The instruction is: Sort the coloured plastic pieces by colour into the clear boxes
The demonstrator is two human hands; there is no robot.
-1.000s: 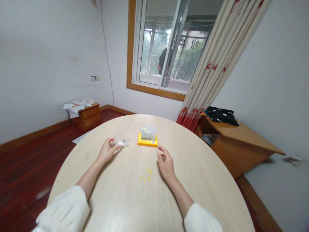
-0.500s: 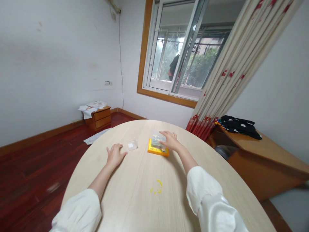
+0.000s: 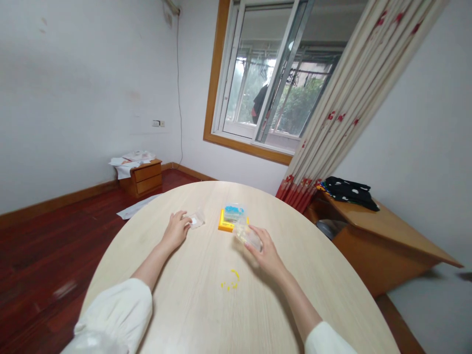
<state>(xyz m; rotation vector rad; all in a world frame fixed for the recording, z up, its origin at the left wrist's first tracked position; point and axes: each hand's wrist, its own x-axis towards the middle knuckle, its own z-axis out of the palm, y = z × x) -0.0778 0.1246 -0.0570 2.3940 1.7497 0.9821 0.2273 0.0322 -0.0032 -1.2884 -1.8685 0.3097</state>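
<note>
My right hand (image 3: pixel 263 248) pinches a clear plastic bag (image 3: pixel 244 235) with small pale-yellow bits inside, held in front of the yellow box's right side. The flat yellow box (image 3: pixel 224 225) lies on the round table (image 3: pixel 177 300). On top of the box is another clear bag with blue pieces (image 3: pixel 234 211). At the left, my left hand (image 3: pixel 178 228) has its fingers closed on the edge of a small clear plastic bag (image 3: pixel 198 220) with a white patch. Small yellow pieces (image 3: pixel 235 276) lie in a broken ring on the near part of the table.
A wooden side table (image 3: pixel 354 216) with folded dark clothes (image 3: pixel 348 191) stands to the right, beyond the round table's edge. A small drawer cabinet (image 3: pixel 147 179) with papers is back left. The curtain (image 3: pixel 342 108) hangs beside the window.
My right hand has lifted the yellow-bit bag off the box and brought it nearer, uncovering the blue-piece bag. My left hand has moved onto the small bag. The view has shifted slightly.
</note>
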